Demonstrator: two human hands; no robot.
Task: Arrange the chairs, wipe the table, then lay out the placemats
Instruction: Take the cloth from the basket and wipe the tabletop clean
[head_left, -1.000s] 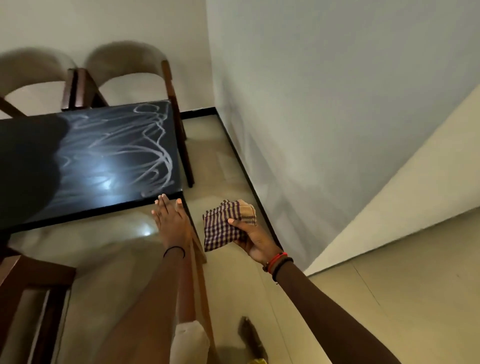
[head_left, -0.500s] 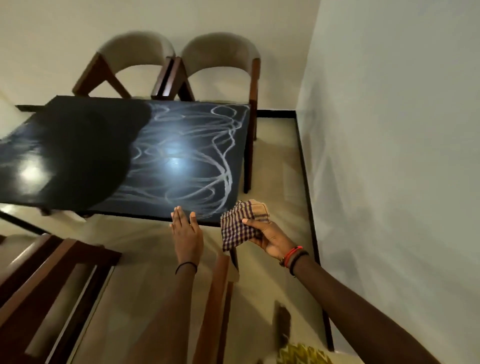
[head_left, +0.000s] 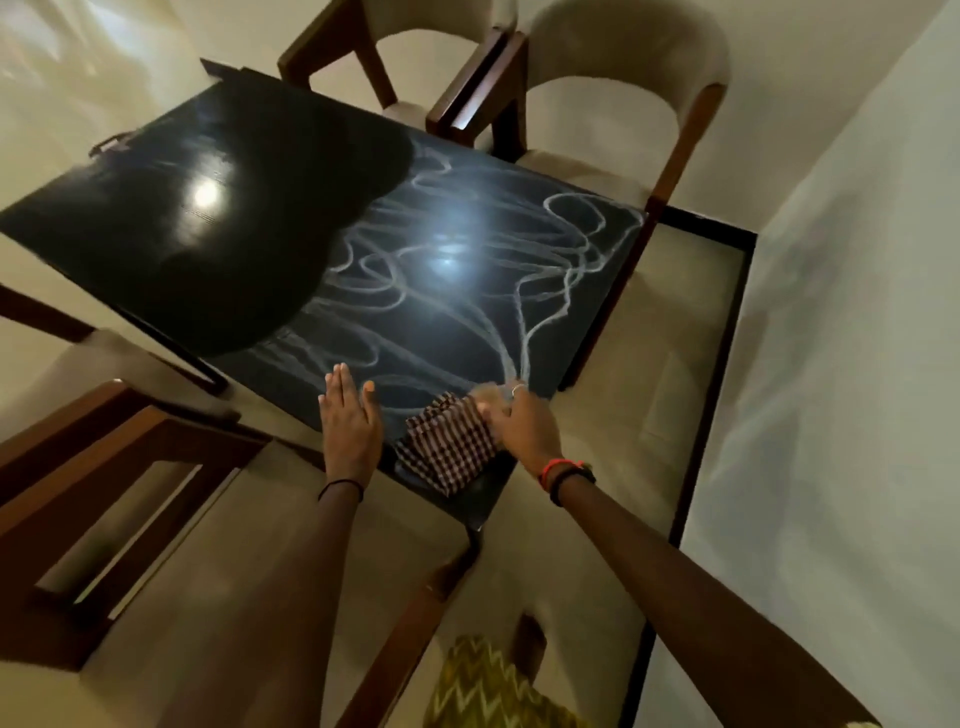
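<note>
- My right hand (head_left: 519, 421) lies palm down on the checked cloth (head_left: 449, 449) and presses it to the bench (head_left: 249, 244). The fingers are blurred, so I cannot tell whether they curl round the fabric or lie flat on it.
- My left hand (head_left: 350, 426) is spread flat with the fingers straight and together, holding nothing. It rests on the near edge of the bench, just left of the cloth.
- The cloth sits at the near right corner, folded, with its near flap close to the edge.
- The right half of the bench carries looping pale streaks (head_left: 467, 291); the left half looks dark and glossy.
- Risk: so close to the corner, a pull toward me could drag the cloth off the edge, and I would lose contact with the surface.
- Risk: a loose fold may bunch under my palm, so it would push the streaks about rather than lift them.
- Risk: my left palm rests on the streaked part, so it may leave a print of its own or carry the residue to the part that looks clean.
- Risk: a long reach to the far side, where two chairs (head_left: 623, 67) stand, may leave the far strip missed.
- Half a second ago the cloth hung in the air off the near right corner, pinched in my right hand; now it is down on the bench.
- My left hand was at the near edge then and now lies further onto the surface.
</note>
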